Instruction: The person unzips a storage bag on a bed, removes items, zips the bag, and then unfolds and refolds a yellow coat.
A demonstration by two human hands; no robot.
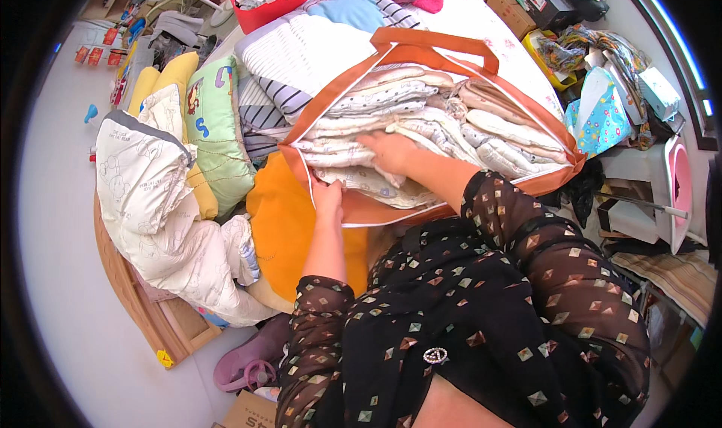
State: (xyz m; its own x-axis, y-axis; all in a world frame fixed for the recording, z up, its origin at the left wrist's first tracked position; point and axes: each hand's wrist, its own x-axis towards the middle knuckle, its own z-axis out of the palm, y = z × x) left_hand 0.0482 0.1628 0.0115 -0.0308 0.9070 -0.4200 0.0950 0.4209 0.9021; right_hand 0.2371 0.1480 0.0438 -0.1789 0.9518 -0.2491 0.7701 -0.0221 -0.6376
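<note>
An orange-brown fabric storage bag (369, 203) with white zipper edging lies unzipped before me, its handle (440, 36) standing up at the far side. Stacks of folded, light printed cloths (389, 98) fill it. My left hand (328, 198) grips the bag's near left edge at the zipper. Inside the bag, my right hand (389, 152) rests on the folded cloths at the left, fingers partly sunk among them; whether it grips one I cannot tell. Beside the bag on the left is an orange cloth (282, 225).
A green pillow (217, 140), yellow cushions (175, 78) and a crumpled white printed quilt (146, 185) lie left. Striped bedding (304, 50) and a red basket (276, 7) are beyond the bag. Cardboard boxes (510, 10) and a blue flowered bag (598, 112) stand at the right.
</note>
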